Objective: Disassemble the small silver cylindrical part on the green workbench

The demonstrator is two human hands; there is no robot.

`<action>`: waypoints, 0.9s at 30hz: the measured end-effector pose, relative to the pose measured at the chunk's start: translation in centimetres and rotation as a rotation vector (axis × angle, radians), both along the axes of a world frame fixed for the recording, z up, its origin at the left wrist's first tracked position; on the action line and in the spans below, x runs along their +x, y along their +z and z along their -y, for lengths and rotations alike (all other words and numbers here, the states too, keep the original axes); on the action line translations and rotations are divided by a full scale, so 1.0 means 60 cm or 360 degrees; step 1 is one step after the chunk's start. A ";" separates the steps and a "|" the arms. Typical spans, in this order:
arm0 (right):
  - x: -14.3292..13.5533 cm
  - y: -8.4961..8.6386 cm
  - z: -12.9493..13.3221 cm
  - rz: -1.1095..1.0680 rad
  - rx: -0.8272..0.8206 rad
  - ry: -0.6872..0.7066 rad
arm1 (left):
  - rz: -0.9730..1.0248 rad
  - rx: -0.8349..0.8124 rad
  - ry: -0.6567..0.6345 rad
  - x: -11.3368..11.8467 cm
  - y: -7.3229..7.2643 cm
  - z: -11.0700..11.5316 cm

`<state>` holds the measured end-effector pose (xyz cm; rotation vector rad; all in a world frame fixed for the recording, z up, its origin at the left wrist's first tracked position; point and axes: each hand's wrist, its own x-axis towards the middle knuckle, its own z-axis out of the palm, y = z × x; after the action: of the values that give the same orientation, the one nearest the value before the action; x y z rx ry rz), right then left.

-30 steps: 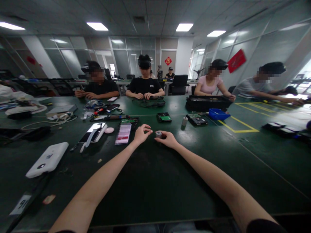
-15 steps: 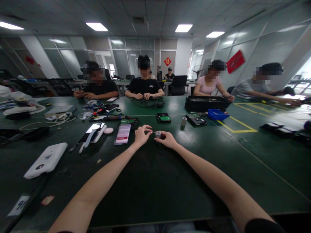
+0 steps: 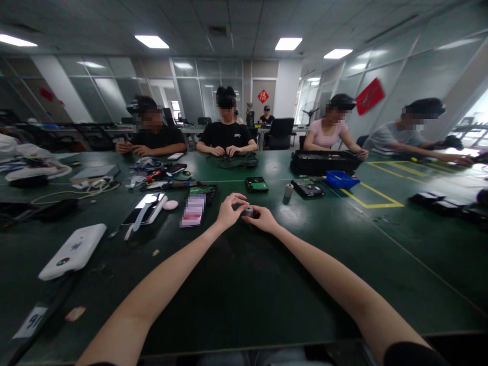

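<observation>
On the green table in front of me stands a small grey metal cylinder [image 3: 249, 210], its round top facing up. My right hand [image 3: 263, 219] is closed around its right side, thumb in front and fingers behind. My left hand [image 3: 232, 211] is just left of the cylinder, its fingers curved and apart. The left thumb tip is at the cylinder's upper rim; whether it touches I cannot tell. A second grey cylinder [image 3: 288, 190] stands farther off to the right. Beyond my hands lies a hard drive with a green circuit board [image 3: 256, 184].
Left of my hands are a phone [image 3: 193, 211], a white device with a strap [image 3: 147, 208], a pink round object [image 3: 170, 205] and a white power bank [image 3: 73, 251]. Another hard drive [image 3: 308, 187] and a blue tray [image 3: 341, 179] lie right. Several people sit opposite.
My left hand has moved right and slightly up, so its thumb is now at the cylinder's rim. The right hand and the cylinder have hardly moved.
</observation>
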<state>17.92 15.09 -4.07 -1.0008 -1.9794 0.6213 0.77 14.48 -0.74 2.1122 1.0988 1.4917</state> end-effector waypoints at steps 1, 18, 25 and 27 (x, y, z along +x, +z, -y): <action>0.000 0.000 0.000 0.0000 -0.0001 0.0002 | 0.0009 -0.0001 -0.0005 0.001 0.000 0.000; 0.001 -0.001 -0.001 0.0006 0.0009 0.0000 | 0.0001 -0.0118 -0.0059 0.009 0.006 0.011; 0.000 -0.004 -0.002 -0.0003 0.0010 0.0005 | -0.0003 -0.0145 -0.0073 0.007 0.004 0.005; -0.001 -0.005 -0.002 -0.0007 0.0010 0.0007 | 0.0000 -0.0140 -0.0053 0.006 0.004 0.005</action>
<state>17.89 15.23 -4.38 -0.9911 -1.9786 0.6191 1.12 14.18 -0.50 2.0607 1.1032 1.4027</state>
